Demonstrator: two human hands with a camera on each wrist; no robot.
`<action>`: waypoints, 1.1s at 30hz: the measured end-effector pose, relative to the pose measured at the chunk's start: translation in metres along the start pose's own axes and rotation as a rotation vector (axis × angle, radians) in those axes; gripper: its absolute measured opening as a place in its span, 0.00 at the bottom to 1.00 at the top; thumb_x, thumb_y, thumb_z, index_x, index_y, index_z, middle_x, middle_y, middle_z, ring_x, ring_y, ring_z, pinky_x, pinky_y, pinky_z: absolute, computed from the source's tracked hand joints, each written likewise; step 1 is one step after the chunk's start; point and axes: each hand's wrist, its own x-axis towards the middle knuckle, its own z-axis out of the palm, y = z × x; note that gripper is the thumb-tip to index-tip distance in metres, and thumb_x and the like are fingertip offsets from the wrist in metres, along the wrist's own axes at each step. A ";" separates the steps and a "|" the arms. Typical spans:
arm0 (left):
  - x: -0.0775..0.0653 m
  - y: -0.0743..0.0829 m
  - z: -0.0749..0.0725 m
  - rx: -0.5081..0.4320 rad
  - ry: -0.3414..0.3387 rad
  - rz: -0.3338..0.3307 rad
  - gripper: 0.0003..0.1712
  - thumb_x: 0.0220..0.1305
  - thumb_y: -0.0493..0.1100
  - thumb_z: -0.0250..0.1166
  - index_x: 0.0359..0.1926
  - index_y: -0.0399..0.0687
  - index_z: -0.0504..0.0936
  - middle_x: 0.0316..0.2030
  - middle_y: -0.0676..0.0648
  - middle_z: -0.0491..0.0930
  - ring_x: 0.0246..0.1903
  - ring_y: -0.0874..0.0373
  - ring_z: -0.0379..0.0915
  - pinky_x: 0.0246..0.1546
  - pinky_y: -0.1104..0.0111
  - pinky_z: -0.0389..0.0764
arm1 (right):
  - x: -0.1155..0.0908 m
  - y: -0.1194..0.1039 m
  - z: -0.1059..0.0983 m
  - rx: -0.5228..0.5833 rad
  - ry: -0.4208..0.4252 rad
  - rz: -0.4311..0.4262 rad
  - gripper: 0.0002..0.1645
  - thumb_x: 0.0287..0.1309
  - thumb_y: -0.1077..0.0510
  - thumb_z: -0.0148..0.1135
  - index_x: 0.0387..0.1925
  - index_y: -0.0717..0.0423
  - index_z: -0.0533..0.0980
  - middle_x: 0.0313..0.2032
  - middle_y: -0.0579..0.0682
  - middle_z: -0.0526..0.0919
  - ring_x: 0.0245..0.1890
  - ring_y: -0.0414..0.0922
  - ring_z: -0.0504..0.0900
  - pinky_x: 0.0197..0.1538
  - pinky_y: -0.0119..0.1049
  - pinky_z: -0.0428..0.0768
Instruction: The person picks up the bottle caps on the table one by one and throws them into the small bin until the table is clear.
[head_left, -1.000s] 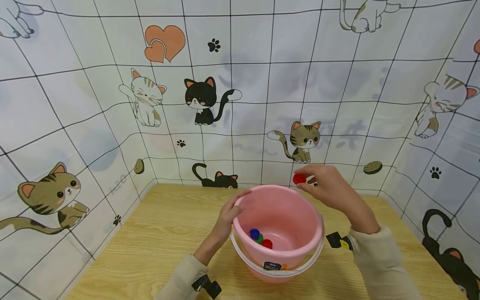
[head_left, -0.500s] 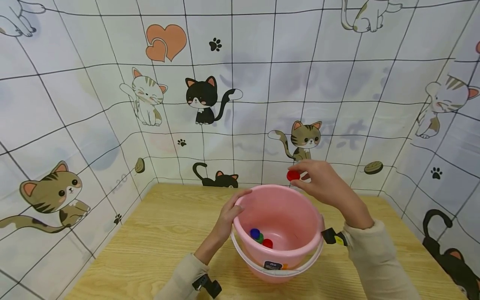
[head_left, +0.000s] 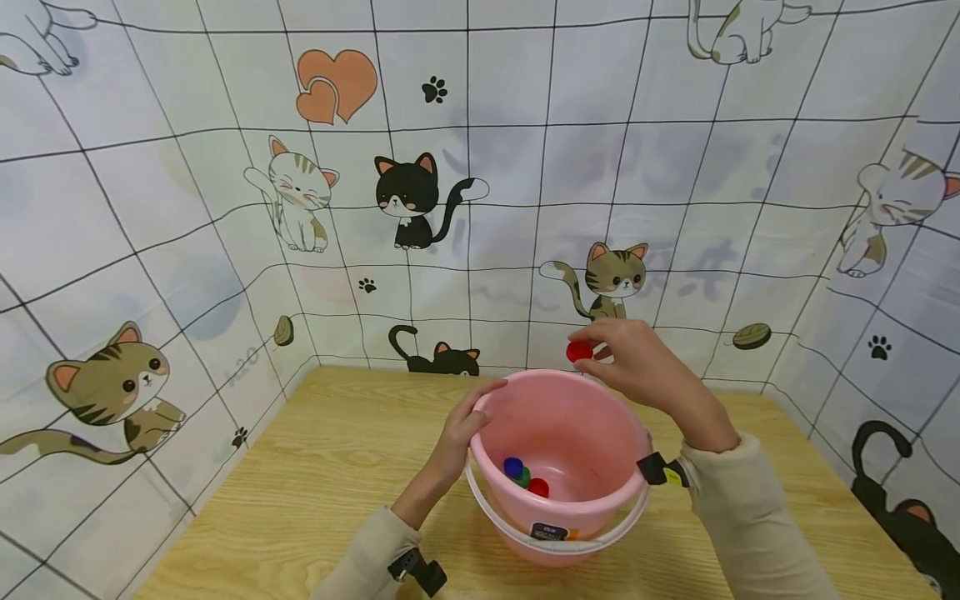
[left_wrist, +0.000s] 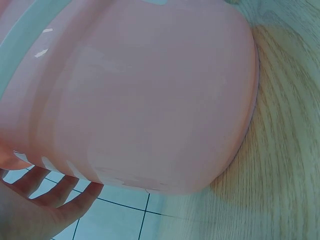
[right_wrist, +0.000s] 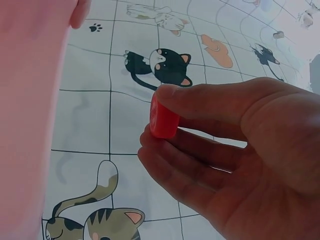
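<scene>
Between thumb and fingertips, my right hand [head_left: 637, 362] pinches a red bottle cap [head_left: 579, 351] just above the far rim of the pink bucket [head_left: 558, 379]. The right wrist view shows the cap [right_wrist: 164, 119] held edge-on, with the bucket wall at the left. My left hand [head_left: 455, 437] grips the bucket's left rim, thumb over the edge; in the left wrist view its fingers [left_wrist: 62, 197] lie against the outside wall. Inside on the bucket's bottom lie a blue cap [head_left: 513, 467], a green cap [head_left: 522, 478] partly hidden beneath it, and a red cap [head_left: 538, 487].
The bucket stands upright on a wood-grain table [head_left: 360, 417]. Its white handle [head_left: 555, 547] hangs down at the front, over a dark label [head_left: 549, 531]. A cat-printed, tiled-pattern backdrop [head_left: 495, 233] encloses the table at the back and both sides.
My right hand has moved slightly left and up with the red bottle cap, bringing it over the far rim. The left hand keeps its grip on the bucket.
</scene>
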 end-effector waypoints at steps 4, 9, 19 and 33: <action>0.000 0.000 0.000 0.000 0.000 -0.002 0.31 0.71 0.46 0.48 0.74 0.53 0.70 0.73 0.42 0.68 0.63 0.37 0.74 0.60 0.41 0.78 | 0.002 -0.001 -0.001 -0.002 -0.004 -0.008 0.19 0.59 0.63 0.72 0.52 0.64 0.84 0.44 0.57 0.88 0.39 0.53 0.90 0.42 0.46 0.89; -0.001 -0.001 -0.001 0.000 0.005 -0.006 0.31 0.71 0.46 0.48 0.74 0.54 0.70 0.73 0.43 0.68 0.62 0.37 0.74 0.58 0.41 0.80 | 0.004 -0.001 0.000 0.000 -0.016 -0.014 0.18 0.60 0.63 0.72 0.52 0.63 0.84 0.44 0.57 0.88 0.39 0.52 0.90 0.43 0.46 0.89; 0.000 -0.001 0.000 0.001 0.010 -0.020 0.30 0.70 0.46 0.48 0.72 0.59 0.71 0.72 0.47 0.69 0.62 0.39 0.75 0.59 0.40 0.79 | 0.006 -0.001 0.001 -0.010 -0.033 0.011 0.20 0.60 0.63 0.71 0.53 0.64 0.83 0.45 0.58 0.87 0.40 0.52 0.89 0.43 0.47 0.89; 0.000 0.000 0.000 0.012 0.015 0.002 0.30 0.70 0.45 0.49 0.72 0.54 0.71 0.72 0.44 0.69 0.61 0.37 0.75 0.57 0.42 0.81 | 0.008 -0.001 0.002 -0.030 -0.056 0.022 0.19 0.59 0.65 0.71 0.53 0.64 0.83 0.45 0.58 0.88 0.42 0.54 0.89 0.44 0.47 0.89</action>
